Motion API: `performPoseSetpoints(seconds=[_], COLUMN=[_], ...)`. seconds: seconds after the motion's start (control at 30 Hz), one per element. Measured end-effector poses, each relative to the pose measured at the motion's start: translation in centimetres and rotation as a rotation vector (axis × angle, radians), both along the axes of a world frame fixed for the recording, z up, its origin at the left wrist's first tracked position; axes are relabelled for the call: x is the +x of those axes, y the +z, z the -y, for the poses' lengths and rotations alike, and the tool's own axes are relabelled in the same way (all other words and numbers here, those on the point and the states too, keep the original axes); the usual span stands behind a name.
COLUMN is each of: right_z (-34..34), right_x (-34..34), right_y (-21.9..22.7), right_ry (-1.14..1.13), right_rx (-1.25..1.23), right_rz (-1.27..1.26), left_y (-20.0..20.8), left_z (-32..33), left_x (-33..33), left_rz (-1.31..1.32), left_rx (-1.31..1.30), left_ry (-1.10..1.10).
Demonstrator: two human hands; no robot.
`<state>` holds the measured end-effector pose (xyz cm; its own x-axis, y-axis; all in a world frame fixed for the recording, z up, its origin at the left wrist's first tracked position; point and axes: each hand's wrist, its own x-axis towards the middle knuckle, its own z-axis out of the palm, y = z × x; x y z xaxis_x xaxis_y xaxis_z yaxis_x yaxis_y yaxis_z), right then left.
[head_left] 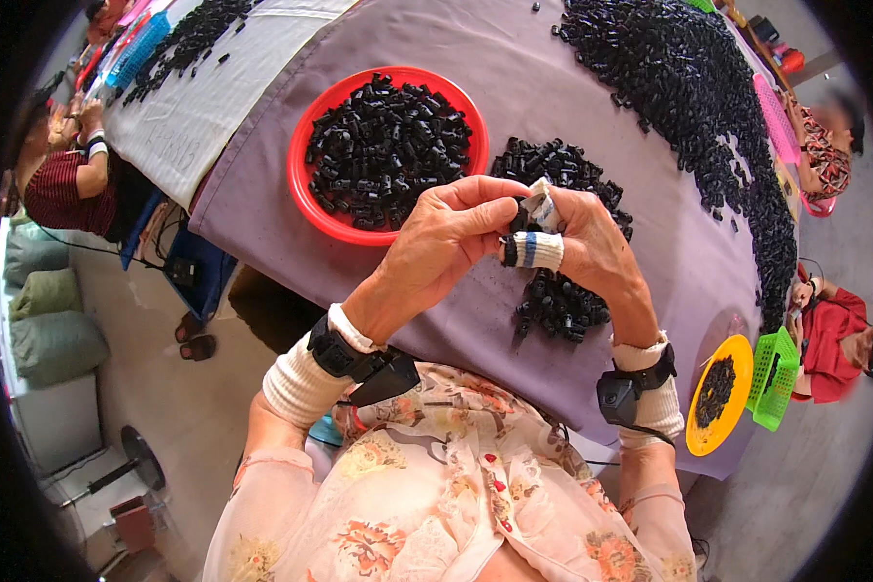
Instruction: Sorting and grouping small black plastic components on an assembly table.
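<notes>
My two hands meet above the near part of the table, fingers closed together. My left hand (427, 247) pinches a small black piece (518, 207) from the left side. From the right, my right hand (599, 242) grips the same piece; two of its fingers wear white knitted finger covers (540, 249), one with a blue stripe. Fingers hide most of the piece. Just beyond and below the hands lies a loose pile of small black plastic parts (565, 308). To the left of the pile stands a red basin (299, 165) full of similar black parts (388, 145).
A purple cloth (398, 310) covers the table. Along its right side spreads a large heap of black parts (689, 107). A yellow plate (698, 432), a green basket (774, 378) and a pink basket (774, 116) sit at the right edge. Other people sit around.
</notes>
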<state>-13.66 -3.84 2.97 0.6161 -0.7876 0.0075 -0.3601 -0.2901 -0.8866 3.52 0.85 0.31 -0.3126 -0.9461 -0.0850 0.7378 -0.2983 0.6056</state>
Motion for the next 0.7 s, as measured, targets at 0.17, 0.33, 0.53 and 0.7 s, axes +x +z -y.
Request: performPoseSetpoints(seconds=[0.17, 0.33, 0.53, 0.7], right_z=[0.0, -0.1, -0.2, -0.5], right_x=[-0.2, -0.6, -0.7, -0.7], right_y=[0.2, -0.2, 0.0, 0.3], right_ry=[0.008, 0.000, 0.001, 0.018], right_rx=[0.018, 0.028, 0.028, 0.058], right_rz=[0.006, 0.051, 0.071, 0.082], left_y=[0.3, 0.1, 0.3, 0.2], left_z=[0.2, 0.4, 0.6, 0.6], left_x=[-0.1, -0.5, -0.9, -1.0], left_rz=[0.051, 0.112, 0.131, 0.170], left_rx=[-0.002, 0.013, 0.007, -0.005], left_ry=[-0.012, 0.022, 0.031, 0.031])
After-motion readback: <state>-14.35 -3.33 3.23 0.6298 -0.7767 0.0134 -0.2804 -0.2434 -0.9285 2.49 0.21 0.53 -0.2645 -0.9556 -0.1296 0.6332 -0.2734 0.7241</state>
